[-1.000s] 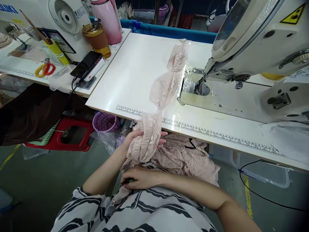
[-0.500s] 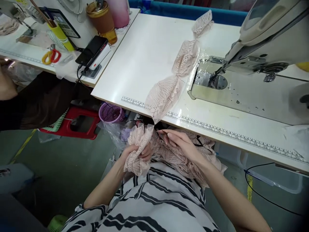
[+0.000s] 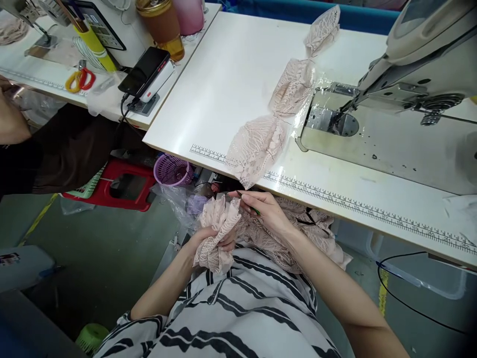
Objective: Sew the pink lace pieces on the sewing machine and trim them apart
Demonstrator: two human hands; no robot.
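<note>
White table point(image 3: 231, 74), ruler strip point(image 3: 335, 201) at front edge, lace chain point(image 3: 261, 141) beside sewing machine point(image 3: 410, 74); green floor point(image 3: 93, 258) below. Left hand point(image 3: 214, 239) clenches bunched lace point(image 3: 219, 221); right hand point(image 3: 271, 214) pinches a thin green tool point(image 3: 249, 205).

pale pink lace pieces point(image 3: 257, 144), a white table point(image 3: 223, 84), a purple basket point(image 3: 173, 170), a black-and-white striped shirt point(image 3: 238, 308).

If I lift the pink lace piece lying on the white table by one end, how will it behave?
Probably floppy: the lace piece lies crumpled, and the lace bunch in the left hand folds softly. Likely very light: it is open mesh. It may drag its neighbours along, since the pieces look joined in a chain.
</note>
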